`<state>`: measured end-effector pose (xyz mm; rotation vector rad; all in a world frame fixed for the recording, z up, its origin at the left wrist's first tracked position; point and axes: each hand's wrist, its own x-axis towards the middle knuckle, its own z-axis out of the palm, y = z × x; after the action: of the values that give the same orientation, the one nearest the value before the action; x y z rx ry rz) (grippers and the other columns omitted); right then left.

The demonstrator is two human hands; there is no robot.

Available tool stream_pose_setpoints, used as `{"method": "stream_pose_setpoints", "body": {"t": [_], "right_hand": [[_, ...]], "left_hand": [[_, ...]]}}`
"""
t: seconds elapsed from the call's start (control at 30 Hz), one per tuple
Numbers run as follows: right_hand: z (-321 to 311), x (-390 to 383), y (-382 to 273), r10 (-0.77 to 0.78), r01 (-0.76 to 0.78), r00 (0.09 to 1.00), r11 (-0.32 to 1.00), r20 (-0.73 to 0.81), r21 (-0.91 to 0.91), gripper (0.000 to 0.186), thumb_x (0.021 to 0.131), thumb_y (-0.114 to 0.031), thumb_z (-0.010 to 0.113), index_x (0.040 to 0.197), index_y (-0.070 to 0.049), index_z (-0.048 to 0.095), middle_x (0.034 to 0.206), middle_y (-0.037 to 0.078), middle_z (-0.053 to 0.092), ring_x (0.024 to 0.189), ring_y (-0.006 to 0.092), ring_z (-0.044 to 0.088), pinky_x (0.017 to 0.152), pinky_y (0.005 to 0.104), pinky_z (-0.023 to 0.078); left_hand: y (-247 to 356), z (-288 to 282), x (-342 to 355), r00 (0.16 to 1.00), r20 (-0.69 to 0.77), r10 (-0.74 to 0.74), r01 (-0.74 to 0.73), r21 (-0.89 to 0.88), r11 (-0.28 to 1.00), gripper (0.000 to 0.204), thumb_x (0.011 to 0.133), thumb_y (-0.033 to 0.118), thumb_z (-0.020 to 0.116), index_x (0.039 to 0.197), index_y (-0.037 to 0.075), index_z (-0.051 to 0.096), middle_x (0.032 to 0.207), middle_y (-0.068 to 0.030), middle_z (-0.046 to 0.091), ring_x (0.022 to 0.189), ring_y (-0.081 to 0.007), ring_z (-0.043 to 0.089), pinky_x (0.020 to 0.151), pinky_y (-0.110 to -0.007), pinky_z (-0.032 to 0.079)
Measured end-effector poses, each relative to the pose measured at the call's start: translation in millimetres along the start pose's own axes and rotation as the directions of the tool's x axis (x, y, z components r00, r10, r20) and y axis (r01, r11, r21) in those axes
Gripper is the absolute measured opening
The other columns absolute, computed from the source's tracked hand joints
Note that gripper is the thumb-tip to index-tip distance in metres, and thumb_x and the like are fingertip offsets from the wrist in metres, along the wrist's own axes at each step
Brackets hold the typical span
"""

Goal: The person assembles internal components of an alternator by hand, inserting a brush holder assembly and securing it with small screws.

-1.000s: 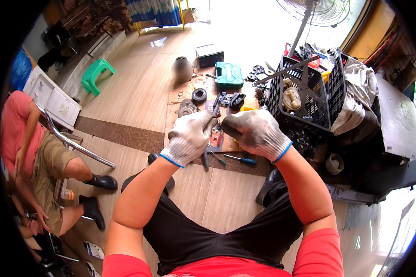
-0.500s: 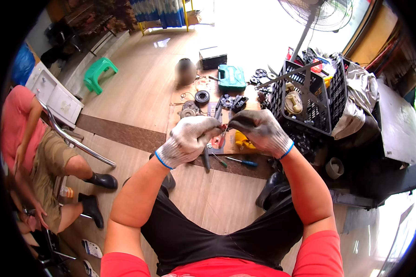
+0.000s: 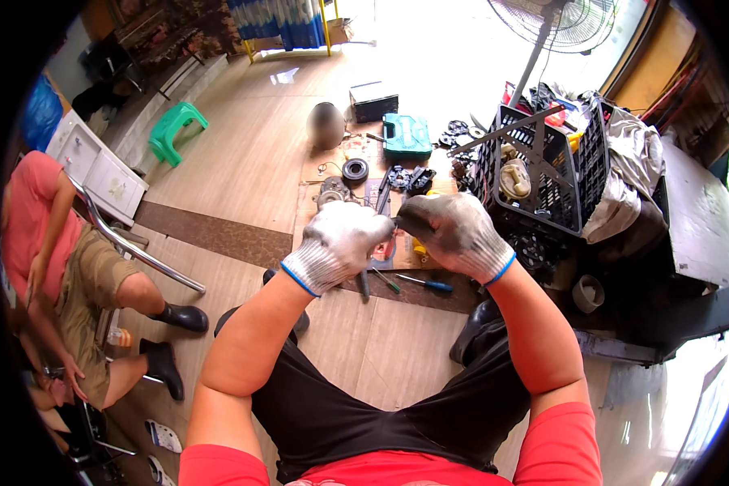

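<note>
My left hand (image 3: 340, 243), in a white knit glove, is closed with its fingertips pinched. Close against it, my right hand (image 3: 455, 233) is closed too, its glove blackened over the fingers. Whatever is pinched between them is too small and hidden to name. Below the hands lie a blue-handled screwdriver (image 3: 431, 284), a thin green-handled tool (image 3: 386, 281) and a dark handle (image 3: 364, 283). A yellow object (image 3: 419, 248) is partly covered by my right hand. Beyond are a black ring-shaped part (image 3: 354, 171), a round grey metal part (image 3: 333, 191) and black plastic pieces (image 3: 411, 180).
A teal tool case (image 3: 407, 139) and a black box (image 3: 374, 104) stand farther off. Black crates (image 3: 535, 212) full of parts are at right, near a standing fan (image 3: 552, 32). At left are a green stool (image 3: 168, 146), a metal rail (image 3: 150, 257) and a seated person (image 3: 44, 202).
My left hand has shifted slightly right and rolled, its back now turned more upward. My right hand stays nearly in place, its fingers more curled in.
</note>
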<state>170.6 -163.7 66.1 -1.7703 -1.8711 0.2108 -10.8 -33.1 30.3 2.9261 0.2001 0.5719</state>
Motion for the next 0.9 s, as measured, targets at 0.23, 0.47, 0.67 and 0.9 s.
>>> {"method": "stream_pose_setpoints", "body": {"t": [0.23, 0.47, 0.67, 0.9], "right_hand": [[13.8, 2.3, 26.9, 0.204, -0.209, 0.977, 0.853, 0.062, 0.478, 0.026, 0.095, -0.022, 0.072, 0.105, 0.003, 0.072, 0.094, 0.013, 0.075, 0.084, 0.0143, 0.070, 0.078, 0.0307, 0.056], [41.2, -4.5, 20.3, 0.166, -0.160, 0.986, 0.858, 0.031, 0.488, 0.025, 0.097, -0.023, 0.070, 0.105, 0.000, 0.072, 0.080, 0.013, 0.070, 0.070, 0.0157, 0.063, 0.067, 0.0321, 0.053], [40.5, -5.4, 17.1, 0.195, -0.204, 0.979, 0.917, 0.062, 0.343, 0.032, 0.098, -0.029, 0.067, 0.115, -0.003, 0.071, 0.090, 0.017, 0.072, 0.076, 0.0232, 0.070, 0.074, 0.0345, 0.055], [35.9, -4.3, 13.2, 0.275, -0.184, 0.960, 0.769, -0.057, 0.612, 0.036, 0.098, -0.024, 0.069, 0.123, 0.001, 0.067, 0.104, 0.016, 0.075, 0.092, 0.0188, 0.071, 0.085, 0.0308, 0.055]], "left_hand": [[-2.5, -2.6, -7.1, 0.973, -0.227, -0.052, -0.039, -0.378, 0.925, 0.020, 0.084, 0.000, 0.071, 0.104, 0.002, 0.069, 0.083, -0.0175, 0.067, 0.073, -0.0366, 0.065, 0.065, -0.043, 0.052], [2.5, -1.4, -4.4, 0.889, -0.380, -0.256, 0.163, -0.259, 0.952, 0.019, 0.087, 0.001, 0.071, 0.105, -0.001, 0.067, 0.084, -0.0217, 0.066, 0.074, -0.0388, 0.066, 0.066, -0.042, 0.054], [-2.4, -0.6, -0.5, 0.923, -0.357, -0.146, 0.136, -0.055, 0.989, 0.017, 0.085, 0.002, 0.071, 0.102, 0.001, 0.068, 0.081, -0.0204, 0.066, 0.073, -0.0379, 0.067, 0.066, -0.045, 0.053], [5.9, 9.6, 5.2, 0.957, -0.283, -0.059, 0.058, -0.012, 0.998, 0.016, 0.085, 0.008, 0.071, 0.099, 0.001, 0.066, 0.079, -0.0181, 0.061, 0.073, -0.0389, 0.063, 0.066, -0.047, 0.050]]}}
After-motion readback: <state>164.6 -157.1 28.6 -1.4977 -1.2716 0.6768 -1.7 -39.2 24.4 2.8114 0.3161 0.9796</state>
